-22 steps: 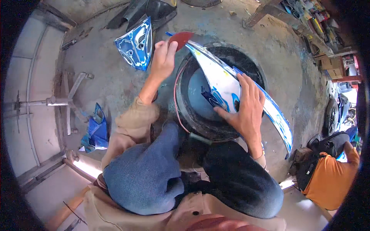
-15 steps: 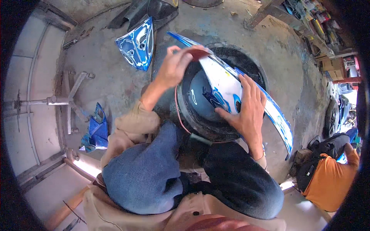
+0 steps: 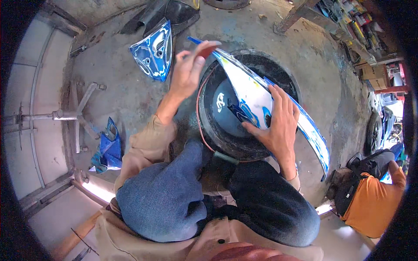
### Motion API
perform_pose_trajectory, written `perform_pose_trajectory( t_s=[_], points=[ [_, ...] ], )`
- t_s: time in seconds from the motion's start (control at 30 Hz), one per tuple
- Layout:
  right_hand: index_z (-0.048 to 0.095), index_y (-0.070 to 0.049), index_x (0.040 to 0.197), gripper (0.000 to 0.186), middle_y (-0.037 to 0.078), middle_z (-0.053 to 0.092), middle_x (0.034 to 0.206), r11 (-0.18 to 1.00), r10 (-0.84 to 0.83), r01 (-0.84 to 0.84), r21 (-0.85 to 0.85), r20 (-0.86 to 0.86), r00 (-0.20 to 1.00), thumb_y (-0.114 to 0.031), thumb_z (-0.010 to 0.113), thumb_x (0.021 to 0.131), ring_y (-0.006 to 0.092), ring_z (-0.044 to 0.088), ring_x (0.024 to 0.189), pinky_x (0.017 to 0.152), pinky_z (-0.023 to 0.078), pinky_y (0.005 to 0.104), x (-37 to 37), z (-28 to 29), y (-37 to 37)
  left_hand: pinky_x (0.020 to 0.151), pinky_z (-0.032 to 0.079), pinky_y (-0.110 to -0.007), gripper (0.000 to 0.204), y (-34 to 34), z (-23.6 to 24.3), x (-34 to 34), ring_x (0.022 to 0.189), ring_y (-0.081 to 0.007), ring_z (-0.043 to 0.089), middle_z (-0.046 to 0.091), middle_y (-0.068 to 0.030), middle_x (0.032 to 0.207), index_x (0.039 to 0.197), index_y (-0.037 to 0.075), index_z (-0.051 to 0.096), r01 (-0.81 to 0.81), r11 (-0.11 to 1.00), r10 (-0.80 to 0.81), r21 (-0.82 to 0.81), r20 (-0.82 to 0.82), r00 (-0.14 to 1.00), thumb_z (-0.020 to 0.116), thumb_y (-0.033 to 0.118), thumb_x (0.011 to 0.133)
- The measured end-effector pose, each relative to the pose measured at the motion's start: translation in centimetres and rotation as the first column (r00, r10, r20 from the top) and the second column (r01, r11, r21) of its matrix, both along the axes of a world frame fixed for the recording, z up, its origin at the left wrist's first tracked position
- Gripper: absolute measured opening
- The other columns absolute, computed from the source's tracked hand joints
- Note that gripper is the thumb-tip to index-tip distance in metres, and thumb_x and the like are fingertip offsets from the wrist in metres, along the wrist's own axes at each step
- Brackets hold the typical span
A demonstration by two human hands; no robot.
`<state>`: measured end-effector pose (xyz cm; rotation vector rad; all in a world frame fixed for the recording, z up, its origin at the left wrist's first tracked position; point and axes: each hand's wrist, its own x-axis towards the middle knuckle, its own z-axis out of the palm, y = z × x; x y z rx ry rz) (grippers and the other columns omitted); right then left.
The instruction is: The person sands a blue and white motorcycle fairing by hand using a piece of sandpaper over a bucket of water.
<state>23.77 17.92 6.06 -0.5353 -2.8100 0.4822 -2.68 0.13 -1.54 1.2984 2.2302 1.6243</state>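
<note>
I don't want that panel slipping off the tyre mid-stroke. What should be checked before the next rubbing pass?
1. Right hand flat on the white and blue panel: ok.
2. Panel resting across the black tyre: ok.
3. Left hand gripping the small red pad: ok.
4. Pad touching the panel's end: cannot tell.
5. Blue panel piece on the floor lying apart from the left hand: ok.

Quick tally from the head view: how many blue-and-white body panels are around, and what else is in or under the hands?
Blue-and-white body panels: 3 (long panel under the right hand, panel on the floor, blue piece by the knee)
Red sanding pads: 1 (red pad in the left hand)
Black tyres: 1 (tyre)
Total: 5
</note>
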Motion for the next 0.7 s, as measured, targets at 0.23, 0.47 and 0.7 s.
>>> perform_pose_trajectory(
  t_s=[0.23,0.47,0.7],
  points=[
    [0.047,-0.008,0.161,0.118,0.02,0.055,0.16,1.0,-0.017,0.017,-0.012,0.015,1.0,-0.04,0.103,0.061,0.0389,0.051,0.15,0.123,0.035,0.0568,0.1,0.2,-0.2,0.117,0.03,-0.046,0.044,-0.3,0.9,0.0,0.138,-0.0195,0.065,0.074,-0.0047,0.148,0.154,0.013,0.063,0.002,0.998,-0.011,-0.063,-0.148,0.989,0.044,0.025,0.117],
    [0.048,-0.008,0.16,0.117,0.021,0.055,0.16,1.0,-0.012,0.012,-0.004,0.006,1.0,-0.041,0.102,0.062,0.0391,0.051,0.15,0.124,0.034,0.0571,0.0,-0.2,-0.1,0.119,0.028,-0.046,0.044,-0.6,0.1,1.5,0.141,-0.0199,0.063,0.072,-0.0047,0.15,0.156,0.014,0.061,0.118,0.99,-0.132,-0.083,-0.189,0.973,0.041,0.025,0.118],
    [0.048,-0.008,0.16,0.117,0.021,0.054,0.161,1.0,-0.024,0.025,-0.014,0.024,0.999,-0.042,0.102,0.063,0.0395,0.05,0.15,0.123,0.034,0.0568,-0.1,-0.2,0.0,0.121,0.026,-0.049,0.044,0.1,0.6,2.4,0.146,-0.0217,0.06,0.07,-0.0034,0.154,0.155,0.012,0.062,0.034,0.997,-0.047,-0.069,-0.196,0.979,0.041,0.025,0.119]
  ],
)
